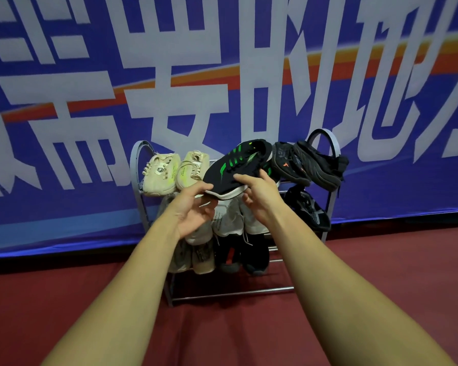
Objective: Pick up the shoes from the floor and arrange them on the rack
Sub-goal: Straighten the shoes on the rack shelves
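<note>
A black shoe with green stripes and a white sole (238,167) hangs in front of the top shelf of the grey metal rack (136,165). My right hand (259,196) grips its toe end, thumb on top and fingers under the sole. My left hand (196,207) touches the toe from the left with its thumb, fingers spread below. On the top shelf sit two beige shoes (169,173) at the left and two black shoes (307,165) at the right. Lower shelves hold white, beige and black shoes, partly hidden by my hands.
The rack stands on a dark red floor (354,286) against a blue banner (90,75) with large white characters. The lowest rail (233,290) of the rack carries nothing. A black mesh shoe (306,210) sits on the second shelf at right.
</note>
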A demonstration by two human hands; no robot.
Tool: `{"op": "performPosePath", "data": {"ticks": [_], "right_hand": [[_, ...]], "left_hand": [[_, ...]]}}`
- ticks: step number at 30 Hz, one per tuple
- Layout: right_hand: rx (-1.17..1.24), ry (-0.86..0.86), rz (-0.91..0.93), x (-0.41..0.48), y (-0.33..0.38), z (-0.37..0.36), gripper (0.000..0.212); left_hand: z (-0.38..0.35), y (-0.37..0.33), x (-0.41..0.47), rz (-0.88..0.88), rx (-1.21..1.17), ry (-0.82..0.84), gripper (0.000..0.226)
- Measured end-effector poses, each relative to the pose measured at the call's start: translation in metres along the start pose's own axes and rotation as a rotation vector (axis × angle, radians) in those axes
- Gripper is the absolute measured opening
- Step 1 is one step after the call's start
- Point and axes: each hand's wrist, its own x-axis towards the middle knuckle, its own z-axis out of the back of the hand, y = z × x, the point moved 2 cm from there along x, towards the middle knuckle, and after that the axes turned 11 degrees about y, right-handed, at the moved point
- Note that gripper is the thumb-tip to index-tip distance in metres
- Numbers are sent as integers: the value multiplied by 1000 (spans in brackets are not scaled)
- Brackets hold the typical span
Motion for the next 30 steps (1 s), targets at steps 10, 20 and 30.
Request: {"op": "performPosePath", "data": {"ticks": [10,20,30], "right_hand": [[-169,78,-95,1,-4,-11,20],[-54,-94,-110,4,-23,-1,16],[56,-140,-64,16,-34,8,13]], "left_hand": [[-22,12,17,-126,-267,-74,12],[-25,32,28,-60,-232,-155,10],[-30,36,45,-31,-184,-159,40]]}}
